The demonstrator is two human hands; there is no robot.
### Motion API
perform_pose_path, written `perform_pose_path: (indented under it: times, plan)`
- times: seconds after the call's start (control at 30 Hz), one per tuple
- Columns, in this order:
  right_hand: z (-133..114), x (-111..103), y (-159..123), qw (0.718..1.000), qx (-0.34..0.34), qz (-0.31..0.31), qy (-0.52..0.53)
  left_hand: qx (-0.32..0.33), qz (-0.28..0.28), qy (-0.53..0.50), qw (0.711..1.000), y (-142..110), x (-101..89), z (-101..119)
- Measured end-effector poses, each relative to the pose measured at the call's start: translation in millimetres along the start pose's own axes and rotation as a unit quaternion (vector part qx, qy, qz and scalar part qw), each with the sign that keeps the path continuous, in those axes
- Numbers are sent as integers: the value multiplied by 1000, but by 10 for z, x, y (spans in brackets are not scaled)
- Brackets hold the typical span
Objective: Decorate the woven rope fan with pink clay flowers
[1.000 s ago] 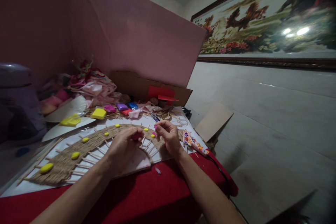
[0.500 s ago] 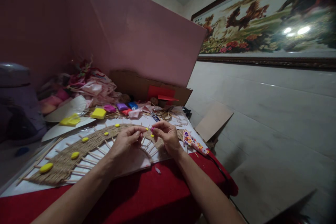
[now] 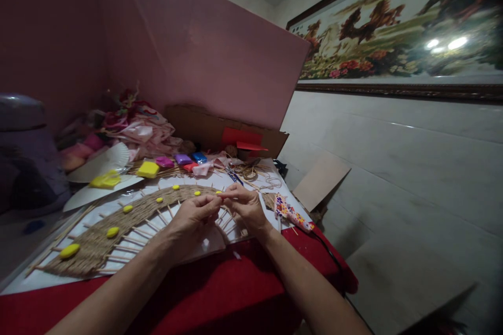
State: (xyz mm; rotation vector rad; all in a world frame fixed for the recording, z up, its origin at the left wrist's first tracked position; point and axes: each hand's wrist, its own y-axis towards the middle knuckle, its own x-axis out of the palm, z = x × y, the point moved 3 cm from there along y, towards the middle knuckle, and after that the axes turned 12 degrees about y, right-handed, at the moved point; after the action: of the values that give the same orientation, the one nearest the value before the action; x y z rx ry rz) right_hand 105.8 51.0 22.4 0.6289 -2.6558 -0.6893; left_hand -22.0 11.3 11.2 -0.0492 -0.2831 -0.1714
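My left hand (image 3: pixel 198 220) and my right hand (image 3: pixel 248 211) meet fingertip to fingertip above a fan-shaped weaving. Both are closed in a pinch. A small magenta clay piece showed in my right fingertips half a second ago; now the fingers hide it. Below lies the twine weaving (image 3: pixel 98 241), a brown band woven through thin wooden sticks. Yellow clay dots (image 3: pixel 112 232) of differing sizes sit along the band. My hands and wrists cover part of its right side.
Clay packs stand behind the weaving: yellow (image 3: pixel 148 169), purple (image 3: pixel 183 159) and blue (image 3: pixel 199 157). Scissors (image 3: pixel 234 176) and loose twine lie beyond my right hand. A flower-patterned glue gun (image 3: pixel 293 212) rests at the right, on a table with a red cloth (image 3: pixel 236 298).
My right hand has moved slightly left and its fingertips now touch those of my left hand. The magenta piece has gone out of sight between them.
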Motion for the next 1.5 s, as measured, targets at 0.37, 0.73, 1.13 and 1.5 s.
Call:
perform_pose_path:
  times: [0.37, 0.73, 1.13, 1.5]
  plan:
    - [-76, -77, 9, 998, -30, 29, -50, 17, 27, -63, 997, -4, -20, 52]
    - [-61, -102, 17, 997, -25, 58, -41, 37, 31, -22, 999, 19, -49, 54]
    - [-58, -167, 42, 989, -33, 127, -64, -1, 30, -15, 999, 17, -30, 43]
    - [-7, -314, 76, 953, -121, 161, -225, 17, 37, 158, 987, 230, -69, 246]
